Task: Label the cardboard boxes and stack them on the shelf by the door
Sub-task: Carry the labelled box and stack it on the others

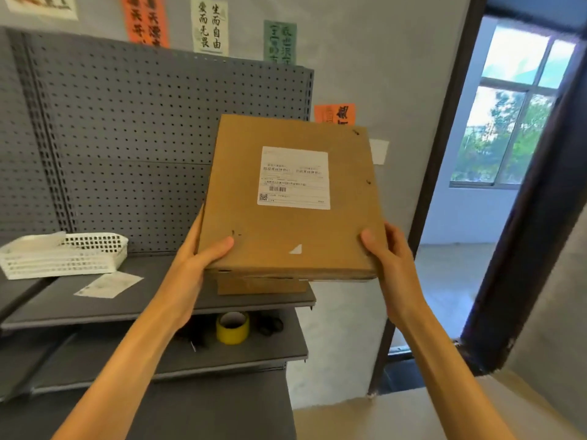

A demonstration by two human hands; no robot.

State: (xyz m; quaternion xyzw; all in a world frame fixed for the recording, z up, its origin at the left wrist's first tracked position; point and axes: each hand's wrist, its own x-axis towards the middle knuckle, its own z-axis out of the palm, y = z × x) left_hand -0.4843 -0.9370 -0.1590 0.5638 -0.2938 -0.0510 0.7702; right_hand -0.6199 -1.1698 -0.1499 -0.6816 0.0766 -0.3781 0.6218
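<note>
Up in front of the grey metal shelf (158,300), both hands grip a flat brown cardboard box (289,223) by its near corners. The left hand (197,258) has its thumb pressed on the top face and its fingers hidden beneath; the right hand (386,258) clasps the opposite corner the same way. A white printed shipping label (293,182) sits on the box top. The box is held over the right end of the upper shelf board, just above a second brown cardboard box (262,285) lying there; whether the two touch cannot be told. On the same board lie a white perforated plastic basket (63,255) and a loose white paper slip (108,284). A yellow tape roll (232,328) stands on the board below.
</note>
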